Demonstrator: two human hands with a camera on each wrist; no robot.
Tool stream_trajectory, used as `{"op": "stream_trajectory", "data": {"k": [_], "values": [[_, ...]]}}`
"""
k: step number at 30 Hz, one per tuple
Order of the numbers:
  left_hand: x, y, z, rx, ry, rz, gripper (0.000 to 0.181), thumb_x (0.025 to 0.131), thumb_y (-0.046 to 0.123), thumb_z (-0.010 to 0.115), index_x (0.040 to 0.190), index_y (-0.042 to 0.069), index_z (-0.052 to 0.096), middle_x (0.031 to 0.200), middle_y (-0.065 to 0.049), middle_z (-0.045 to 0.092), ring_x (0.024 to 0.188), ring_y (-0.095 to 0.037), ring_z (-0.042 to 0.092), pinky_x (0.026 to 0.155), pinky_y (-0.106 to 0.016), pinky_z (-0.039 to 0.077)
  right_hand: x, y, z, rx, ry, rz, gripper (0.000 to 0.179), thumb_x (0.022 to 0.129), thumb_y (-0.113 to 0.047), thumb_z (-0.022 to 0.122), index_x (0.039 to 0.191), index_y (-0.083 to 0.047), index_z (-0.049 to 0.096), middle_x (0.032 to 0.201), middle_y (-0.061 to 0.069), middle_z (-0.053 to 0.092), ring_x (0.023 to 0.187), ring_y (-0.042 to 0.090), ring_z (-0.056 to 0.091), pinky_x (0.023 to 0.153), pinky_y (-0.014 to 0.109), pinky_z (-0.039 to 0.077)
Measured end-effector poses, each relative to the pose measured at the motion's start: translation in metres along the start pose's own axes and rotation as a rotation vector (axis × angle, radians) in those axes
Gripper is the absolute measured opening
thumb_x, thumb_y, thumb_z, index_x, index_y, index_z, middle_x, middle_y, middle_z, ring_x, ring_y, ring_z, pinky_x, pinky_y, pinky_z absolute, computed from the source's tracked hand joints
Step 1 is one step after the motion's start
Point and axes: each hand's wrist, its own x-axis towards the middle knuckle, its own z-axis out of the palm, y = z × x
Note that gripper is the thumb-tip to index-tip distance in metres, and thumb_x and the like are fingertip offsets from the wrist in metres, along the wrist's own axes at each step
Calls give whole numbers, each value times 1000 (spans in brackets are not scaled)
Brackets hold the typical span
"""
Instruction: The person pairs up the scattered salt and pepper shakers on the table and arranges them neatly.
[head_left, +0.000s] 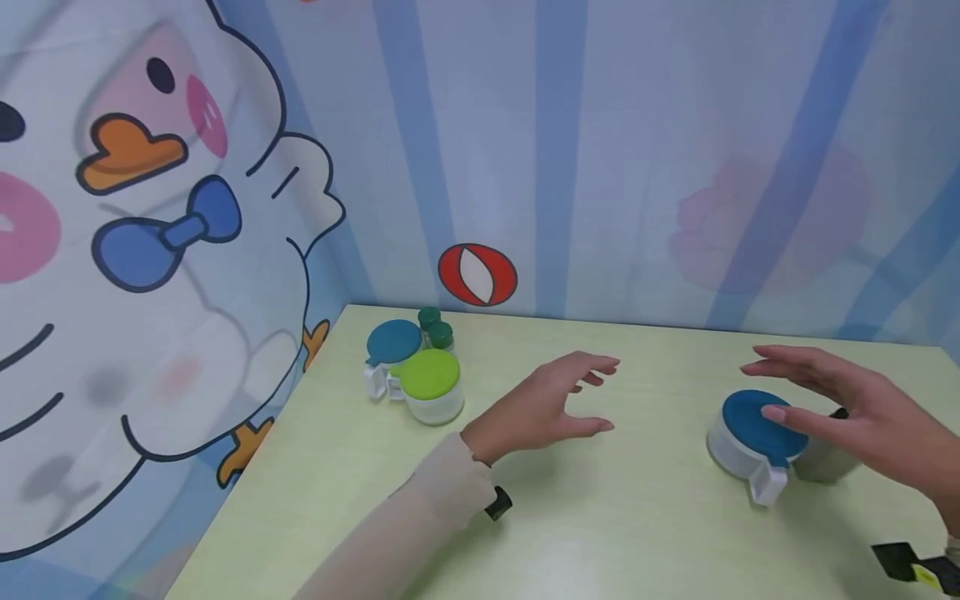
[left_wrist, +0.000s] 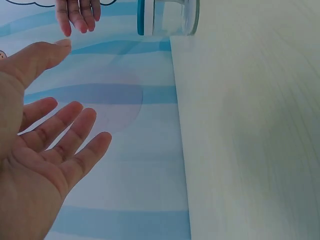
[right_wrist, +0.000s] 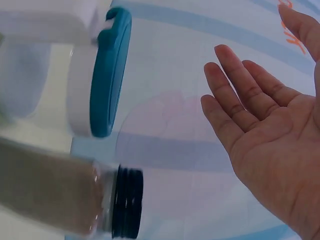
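My left hand (head_left: 555, 404) hovers over the middle of the table, thumb and fingers spread apart, holding nothing. At the right, my right hand (head_left: 855, 412) is held above a clear jar with a blue lid and white handle (head_left: 757, 421), its fingers extended and its palm bare in the right wrist view. Beside that jar stands a bottle of greyish-brown contents (right_wrist: 50, 187) with a black screw cap (right_wrist: 129, 202); the hand partly hides it in the head view. Both hands look apart from these containers. The left wrist view catches a blue-lidded glass jar (left_wrist: 172, 17) at its top edge.
At the table's back left stand a green-lidded jar (head_left: 431, 379), a blue-lidded jar (head_left: 393, 342) and two small green-capped bottles (head_left: 441, 336). A patterned cloth (head_left: 615, 167) hangs behind the pale table (head_left: 600, 533), and a cartoon-duck cloth (head_left: 172, 333) hangs along its left.
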Motion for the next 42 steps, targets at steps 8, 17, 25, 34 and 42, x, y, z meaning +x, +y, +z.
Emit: {"op": "stream_trajectory", "data": {"k": [8, 17, 25, 34, 42], "values": [[-16, -9, -12, -7, 34, 0, 71, 89, 24, 80, 150, 18, 44, 145, 2, 54, 125, -8, 57, 103, -27, 50, 13, -26, 12, 79, -17, -30, 64, 98, -17, 69, 154, -33, 40, 136, -9, 62, 117, -12, 55, 90, 3, 40], [-31, -21, -27, 18, 76, -7, 69, 89, 25, 81, 148, 18, 47, 142, 2, 57, 123, -10, 59, 101, -26, 50, 27, -44, 22, 141, -70, -140, 66, 94, -17, 73, 152, -30, 44, 139, -3, 62, 122, -6, 56, 94, 8, 44], [-43, -38, -42, 26, 155, -7, 68, 87, 22, 82, 147, 19, 50, 141, 2, 58, 122, -13, 61, 99, -30, 53, 40, -57, 33, 167, -94, -167, 64, 94, -20, 74, 150, -33, 46, 139, -6, 62, 125, -4, 55, 98, 9, 42], [-61, -56, -60, 27, 182, -98, 66, 87, 27, 82, 146, 25, 52, 141, 9, 57, 125, -17, 59, 102, -37, 52, 54, -62, 47, 228, -84, -182, 60, 92, -20, 76, 145, -33, 51, 137, -8, 64, 126, -1, 56, 101, 9, 41], [-74, -75, -79, 72, 206, -138, 66, 87, 28, 83, 145, 25, 52, 142, 5, 57, 125, -21, 59, 100, -44, 53, 66, -63, 54, 223, -134, -160, 59, 94, -30, 74, 147, -33, 49, 138, -9, 62, 128, 1, 55, 103, 11, 40]]}}
